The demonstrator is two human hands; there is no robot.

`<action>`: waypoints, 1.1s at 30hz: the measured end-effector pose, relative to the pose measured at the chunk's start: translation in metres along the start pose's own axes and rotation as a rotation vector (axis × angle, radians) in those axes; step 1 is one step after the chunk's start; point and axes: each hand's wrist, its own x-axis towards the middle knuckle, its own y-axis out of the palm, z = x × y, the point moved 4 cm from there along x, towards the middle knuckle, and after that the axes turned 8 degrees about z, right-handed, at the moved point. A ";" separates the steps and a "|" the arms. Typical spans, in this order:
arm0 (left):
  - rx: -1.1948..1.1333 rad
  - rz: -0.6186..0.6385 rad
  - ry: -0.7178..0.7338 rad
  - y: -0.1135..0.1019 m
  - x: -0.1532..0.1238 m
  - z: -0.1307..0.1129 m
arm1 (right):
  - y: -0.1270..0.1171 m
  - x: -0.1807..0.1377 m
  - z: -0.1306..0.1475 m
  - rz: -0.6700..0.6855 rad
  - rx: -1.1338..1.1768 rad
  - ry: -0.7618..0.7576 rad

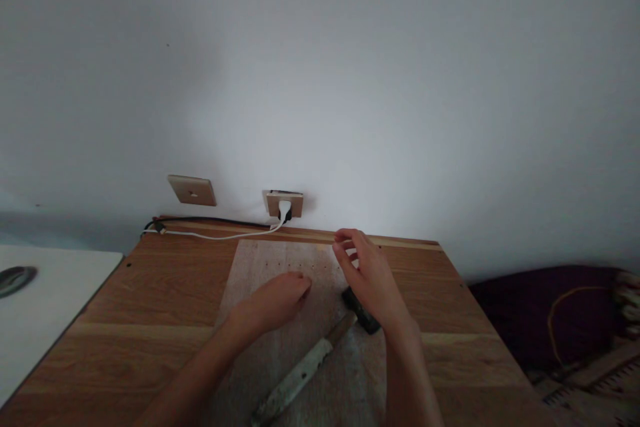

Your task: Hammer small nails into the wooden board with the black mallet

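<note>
My left hand (pixel 283 297) rests low over a pale wooden board (pixel 250 280), its fingers curled in. Whatever it may hold is hidden from me. To the right, my right hand (pixel 369 277) is raised above the board's far right part, thumb and fingertips drawn together in a pinch. Anything between those tips is too small to make out. A hammer (pixel 305 370) lies slantwise on the board between my forearms, its dark head partly behind my right wrist and its handle wrapped in something whitish. Several small dark points, perhaps nails or holes, form a row near the board's far edge.
The board lies on a brown wooden tabletop (pixel 165 280) against a white wall (pixel 380 113). A white plug (pixel 285 207) sits in a wall socket, with a white and a black cable running left. A white surface (pixel 65 307) stands at left, dark purple fabric (pixel 540 307) at right.
</note>
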 end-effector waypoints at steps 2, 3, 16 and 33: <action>0.019 -0.006 0.024 0.000 -0.002 0.001 | 0.001 0.001 -0.001 0.010 -0.012 -0.010; 0.031 -0.016 0.027 0.001 -0.004 0.002 | 0.002 0.001 -0.001 0.018 -0.016 -0.015; 0.068 -0.049 0.006 -0.006 -0.010 0.000 | -0.002 -0.002 0.007 0.076 -0.043 -0.018; 0.039 -0.637 -0.087 -0.009 -0.123 -0.053 | -0.017 -0.019 0.040 -0.110 -0.038 -0.252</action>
